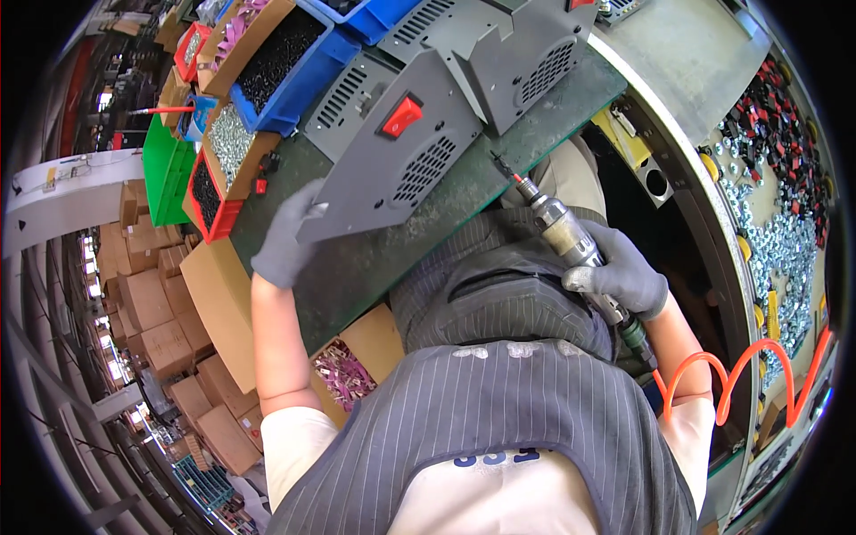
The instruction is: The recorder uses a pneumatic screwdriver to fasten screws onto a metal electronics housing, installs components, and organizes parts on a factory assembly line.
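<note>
My left hand [290, 234], in a grey glove, is closed on the near left corner of a grey sheet-metal panel [352, 192]. The panel stands tilted on the bench and carries a red rocker switch [402, 116] and a patch of vent holes. A second grey housing part [530, 76] with similar vents stands to its right. In my gloved right hand [624, 272] is a pneumatic screwdriver [566, 234], held over my lap. Its bit points up and left, apart from the panel. An orange coiled air hose [727, 383] runs from its rear end.
Left of the panel are a blue bin [308, 89] of black screws, a carton [234, 147] of silvery screws, a red bin [209, 192] and a green bin [165, 174]. The green bench top [348, 290] ends near my lap. Loose hardware [776, 241] covers a surface at right.
</note>
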Demonstrator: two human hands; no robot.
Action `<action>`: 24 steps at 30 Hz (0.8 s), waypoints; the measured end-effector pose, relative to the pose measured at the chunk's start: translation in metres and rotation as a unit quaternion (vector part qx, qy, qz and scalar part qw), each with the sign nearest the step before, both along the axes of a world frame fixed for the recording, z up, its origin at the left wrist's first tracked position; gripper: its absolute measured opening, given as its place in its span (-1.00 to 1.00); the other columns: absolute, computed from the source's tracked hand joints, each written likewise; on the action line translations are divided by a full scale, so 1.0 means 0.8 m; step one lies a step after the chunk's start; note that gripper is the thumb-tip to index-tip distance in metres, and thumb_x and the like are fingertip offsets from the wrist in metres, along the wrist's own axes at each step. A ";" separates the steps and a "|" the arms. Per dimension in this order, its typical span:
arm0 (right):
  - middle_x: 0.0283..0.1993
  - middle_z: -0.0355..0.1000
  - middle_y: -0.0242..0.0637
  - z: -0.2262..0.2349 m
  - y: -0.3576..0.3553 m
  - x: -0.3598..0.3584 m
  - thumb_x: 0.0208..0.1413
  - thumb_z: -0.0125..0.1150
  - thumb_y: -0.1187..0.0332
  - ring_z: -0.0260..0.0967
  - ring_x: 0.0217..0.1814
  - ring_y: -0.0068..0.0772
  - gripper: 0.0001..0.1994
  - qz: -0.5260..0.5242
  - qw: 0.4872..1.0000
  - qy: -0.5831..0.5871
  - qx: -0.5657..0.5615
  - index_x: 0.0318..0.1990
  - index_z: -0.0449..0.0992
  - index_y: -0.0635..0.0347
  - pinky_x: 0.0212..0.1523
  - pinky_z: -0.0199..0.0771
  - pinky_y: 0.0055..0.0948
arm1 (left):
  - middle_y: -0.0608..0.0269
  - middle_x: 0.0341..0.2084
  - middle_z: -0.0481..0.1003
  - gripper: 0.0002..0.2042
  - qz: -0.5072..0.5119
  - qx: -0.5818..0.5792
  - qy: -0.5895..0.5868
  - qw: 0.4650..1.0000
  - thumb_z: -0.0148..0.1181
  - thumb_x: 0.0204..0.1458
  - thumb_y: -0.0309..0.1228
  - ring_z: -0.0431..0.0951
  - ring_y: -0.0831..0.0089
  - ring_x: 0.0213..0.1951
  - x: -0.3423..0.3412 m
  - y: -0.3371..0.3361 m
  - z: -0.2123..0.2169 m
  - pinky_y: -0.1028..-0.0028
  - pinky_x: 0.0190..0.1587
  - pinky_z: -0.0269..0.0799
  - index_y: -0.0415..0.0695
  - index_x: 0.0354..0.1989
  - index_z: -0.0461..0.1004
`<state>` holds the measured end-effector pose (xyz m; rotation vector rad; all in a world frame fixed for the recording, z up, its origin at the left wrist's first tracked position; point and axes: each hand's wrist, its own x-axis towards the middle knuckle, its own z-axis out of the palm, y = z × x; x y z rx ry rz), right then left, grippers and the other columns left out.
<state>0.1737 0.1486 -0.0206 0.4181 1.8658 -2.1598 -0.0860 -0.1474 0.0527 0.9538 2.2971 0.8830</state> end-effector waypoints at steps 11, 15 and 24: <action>-0.29 0.35 -0.38 0.001 -0.006 -0.025 -0.25 0.43 0.23 0.25 -0.27 -0.55 -0.40 0.033 0.998 0.021 -0.049 -0.02 0.38 0.31 -0.21 0.30 -0.50 | 0.25 -0.30 0.47 -0.64 0.023 0.084 -0.304 0.949 0.04 0.06 -0.28 0.43 0.51 -0.25 -0.015 0.132 0.039 0.51 -0.13 0.34 -0.28 -0.04 0.41; -0.31 0.35 -0.35 0.000 -0.002 -0.028 -0.25 0.42 0.23 0.26 -0.29 -0.52 -0.41 0.047 0.996 0.002 -0.074 -0.02 0.37 0.30 -0.21 0.30 -0.50 | 0.23 -0.28 0.48 -0.63 -0.039 0.078 -0.299 0.950 0.05 0.06 -0.28 0.43 0.50 -0.23 -0.025 0.137 0.021 0.51 -0.12 0.34 -0.28 -0.04 0.41; -0.28 0.36 -0.33 0.013 0.005 -0.039 -0.22 0.40 0.22 0.29 -0.27 -0.52 -0.42 0.065 0.997 0.012 -0.026 -0.01 0.37 0.29 -0.23 0.32 -0.49 | 0.21 -0.23 0.49 -0.63 -0.147 0.081 -0.282 0.945 0.06 0.05 -0.29 0.43 0.49 -0.20 -0.047 0.131 -0.018 0.49 -0.08 0.34 -0.29 -0.04 0.41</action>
